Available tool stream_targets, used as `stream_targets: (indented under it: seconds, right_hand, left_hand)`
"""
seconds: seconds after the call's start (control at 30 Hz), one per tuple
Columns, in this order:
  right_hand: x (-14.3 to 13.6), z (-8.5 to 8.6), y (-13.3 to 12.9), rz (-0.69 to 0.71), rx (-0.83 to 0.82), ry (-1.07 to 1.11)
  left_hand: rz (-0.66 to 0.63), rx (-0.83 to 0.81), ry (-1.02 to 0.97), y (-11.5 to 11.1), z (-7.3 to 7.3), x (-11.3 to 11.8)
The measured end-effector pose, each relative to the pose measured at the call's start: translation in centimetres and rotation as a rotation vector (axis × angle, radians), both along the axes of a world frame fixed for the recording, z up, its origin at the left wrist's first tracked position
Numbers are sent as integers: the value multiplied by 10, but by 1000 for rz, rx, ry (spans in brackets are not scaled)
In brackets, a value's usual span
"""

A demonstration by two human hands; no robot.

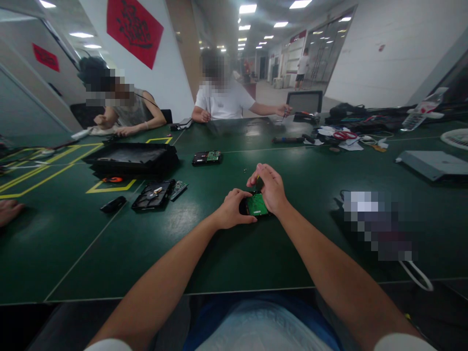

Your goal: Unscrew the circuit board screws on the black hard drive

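Note:
A hard drive (257,204) lies on the green table in front of me, its green circuit board facing up. My left hand (233,208) grips its left side, thumb at the near edge and fingers at the far edge. Over the drive's right part, my right hand (271,187) is closed around a small screwdriver (259,178); only a bit of yellow shows between the fingers, and its tip is hidden. Tiny screws (244,170) lie just beyond the drive.
To the left are an opened hard drive (152,195), a loose circuit board (179,190), a black object (113,204) and stacked black trays (133,158). Another drive (206,157) lies farther off. A grey box (435,165) stands right. Two people sit opposite; another person's hand (10,211) rests far left.

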State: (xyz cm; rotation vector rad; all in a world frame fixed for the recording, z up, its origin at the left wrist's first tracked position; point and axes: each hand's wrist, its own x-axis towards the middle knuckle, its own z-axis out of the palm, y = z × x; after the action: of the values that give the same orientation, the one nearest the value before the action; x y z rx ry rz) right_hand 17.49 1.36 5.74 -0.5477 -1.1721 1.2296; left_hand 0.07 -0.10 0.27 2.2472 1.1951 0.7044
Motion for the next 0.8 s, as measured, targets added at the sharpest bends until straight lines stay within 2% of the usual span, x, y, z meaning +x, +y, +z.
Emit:
stream_targets:
  seconds: [0.2,0.4,0.6,0.8]
  right_hand:
    - [2,-5,6,-48,20,44]
    - [-1,-3,5,-27,-29,55]
    - [-1,-1,2,-12,-1,67]
    - [1,-1,0,-37,39,-23]
  left_hand:
    - [-1,-2,3,-2,3,1]
    - [4,-9,15,-1,1,1]
    - [2,-11,3,-1,0,0]
    - [-2,1,-4,0,-1,0]
